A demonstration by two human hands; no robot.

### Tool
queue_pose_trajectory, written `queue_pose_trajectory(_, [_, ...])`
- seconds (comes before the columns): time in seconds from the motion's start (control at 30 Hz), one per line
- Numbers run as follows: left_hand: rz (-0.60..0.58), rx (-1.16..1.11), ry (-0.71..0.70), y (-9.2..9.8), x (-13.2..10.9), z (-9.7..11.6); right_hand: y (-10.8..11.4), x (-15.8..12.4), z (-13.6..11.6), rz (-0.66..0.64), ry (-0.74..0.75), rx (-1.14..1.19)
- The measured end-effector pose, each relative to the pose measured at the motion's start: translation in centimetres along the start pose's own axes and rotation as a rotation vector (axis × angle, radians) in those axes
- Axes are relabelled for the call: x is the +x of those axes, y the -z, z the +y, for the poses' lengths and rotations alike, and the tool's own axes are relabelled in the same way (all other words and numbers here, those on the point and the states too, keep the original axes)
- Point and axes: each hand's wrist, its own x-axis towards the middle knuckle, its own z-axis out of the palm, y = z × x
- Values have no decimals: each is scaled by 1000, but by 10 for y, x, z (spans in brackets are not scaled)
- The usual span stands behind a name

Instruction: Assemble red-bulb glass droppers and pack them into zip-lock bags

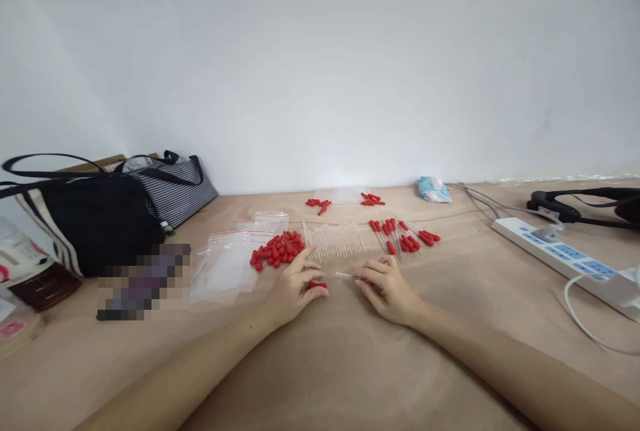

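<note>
My left hand (295,288) rests on the table with its fingers pinched on a small red rubber cap (317,285). My right hand (385,286) pinches a thin clear glass tube (343,275) that points left toward the cap; the two are a short gap apart. Just beyond my left hand lies a pile of red caps (278,249). A row of clear tubes (334,240) lies between the hands and the wall. Finished droppers with red caps (404,236) lie beyond my right hand.
Clear zip bags (235,254) lie left of the caps. A black bag (85,221) and a striped bag (175,191) stand at far left. More red caps and tubes (345,200) sit near the wall. A white power strip (565,258), cables and a blue packet (433,189) are at right.
</note>
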Motion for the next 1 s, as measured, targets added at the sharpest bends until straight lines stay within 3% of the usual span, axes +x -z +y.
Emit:
queue_pose_trajectory(0.13, [45, 113, -39, 1, 1, 6, -2, 1, -3, -33, 34, 2])
queue_pose_trajectory(0.3, [62, 88, -65, 1, 2, 11, -2, 1, -5, -48, 64, 12])
queue_pose_trajectory(0.5, [-37, 25, 12, 0, 1, 15, -2, 1, -6, -49, 62, 13])
queue_pose_trajectory(0.7, [-58, 38, 20, -2, -2, 18, -3, 0, -10, -67, 113, -11])
queue_pose_trajectory(0.87, [-67, 45, -16, -3, -3, 19, -3, 1, -10, -72, 201, -100])
queue_pose_trajectory(1.0, [-84, 24, -40, -2, -3, 21, -1, 4, -5, -5, 301, -186])
